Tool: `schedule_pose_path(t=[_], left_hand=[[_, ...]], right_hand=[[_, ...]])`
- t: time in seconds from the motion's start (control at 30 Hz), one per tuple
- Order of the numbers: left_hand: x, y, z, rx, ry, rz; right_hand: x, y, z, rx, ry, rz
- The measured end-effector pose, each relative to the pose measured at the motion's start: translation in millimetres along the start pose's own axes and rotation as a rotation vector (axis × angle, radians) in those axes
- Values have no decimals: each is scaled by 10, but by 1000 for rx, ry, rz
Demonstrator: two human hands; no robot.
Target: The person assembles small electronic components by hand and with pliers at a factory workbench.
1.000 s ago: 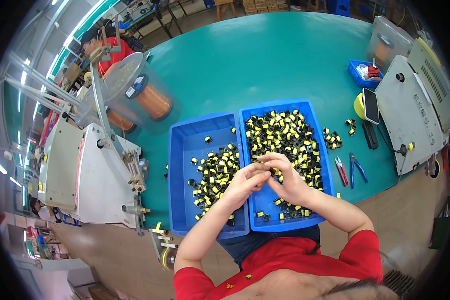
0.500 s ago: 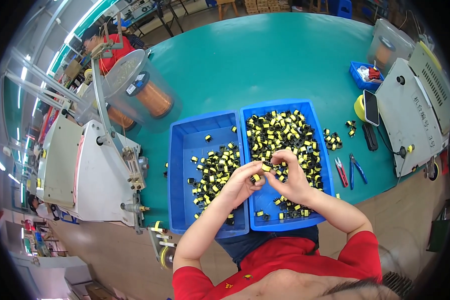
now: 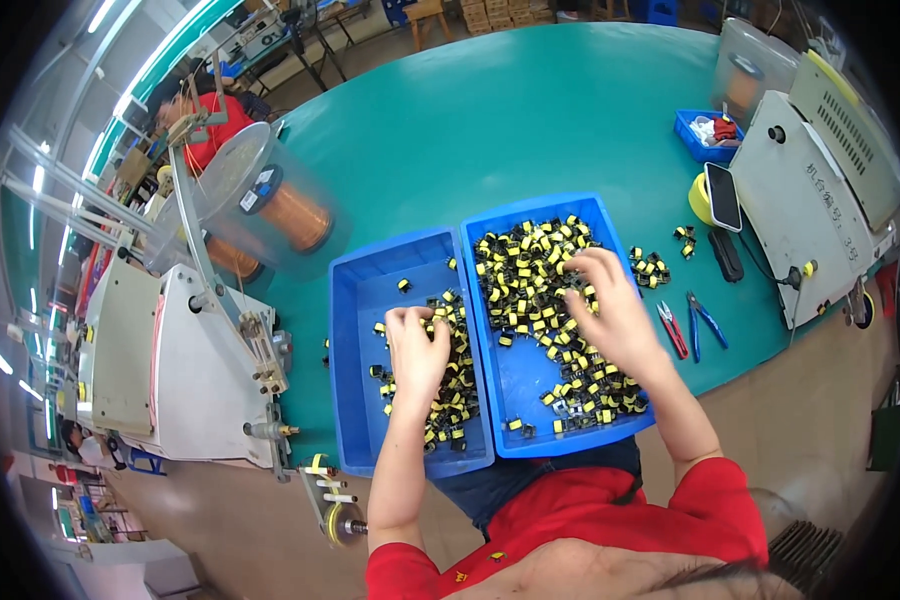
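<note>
My left hand (image 3: 417,352) is over the left blue bin (image 3: 355,300), at the left side of a loose pile of small yellow-and-black coil parts (image 3: 457,375). Its fingers bend downward, thumb apart from them; the tips are partly hidden, and I see nothing gripped. Above the fuller right blue bin (image 3: 542,378), my right hand (image 3: 615,315) has its thumb and fingers spread at the right side of a heap of the same coil parts (image 3: 525,270). No part shows in its fingers.
Right of the bins lie more coil parts (image 3: 650,268), red-handled snips (image 3: 675,332) and blue-handled pliers (image 3: 708,325). A phone (image 3: 722,197) leans on a yellow roll. Winding machines (image 3: 205,360) flank the green table (image 3: 450,130); copper wire spools (image 3: 295,215) stand at left.
My hands were together over the bins, fingering coil parts. They have separated: the left moved left over the left bin, the right moved up and right over the heap. The view shifted slightly.
</note>
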State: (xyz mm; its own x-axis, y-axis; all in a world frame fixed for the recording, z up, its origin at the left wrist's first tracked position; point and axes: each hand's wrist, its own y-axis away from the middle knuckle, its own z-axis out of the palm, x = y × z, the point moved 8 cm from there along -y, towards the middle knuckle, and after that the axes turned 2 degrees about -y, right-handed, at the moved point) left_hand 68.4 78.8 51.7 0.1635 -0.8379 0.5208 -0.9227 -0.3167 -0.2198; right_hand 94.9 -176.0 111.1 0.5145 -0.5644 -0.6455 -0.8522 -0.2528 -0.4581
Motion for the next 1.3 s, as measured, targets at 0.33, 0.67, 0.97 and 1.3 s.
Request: schedule_pose_path(t=[0.33,0.67,0.97,1.3], left_hand=[[393,255,472,-724,1231,-286],[517,348,519,-886,1482,-369],[607,371,452,-937,1553,-308],[655,423,456,-1021,1586,-247]], right_hand=[[1613,1065,-781,157,911,639],[1942,1301,-786,30,1003,831],[1414,1002,-993,279,708,747],[-114,542,372,-612,-990,598]])
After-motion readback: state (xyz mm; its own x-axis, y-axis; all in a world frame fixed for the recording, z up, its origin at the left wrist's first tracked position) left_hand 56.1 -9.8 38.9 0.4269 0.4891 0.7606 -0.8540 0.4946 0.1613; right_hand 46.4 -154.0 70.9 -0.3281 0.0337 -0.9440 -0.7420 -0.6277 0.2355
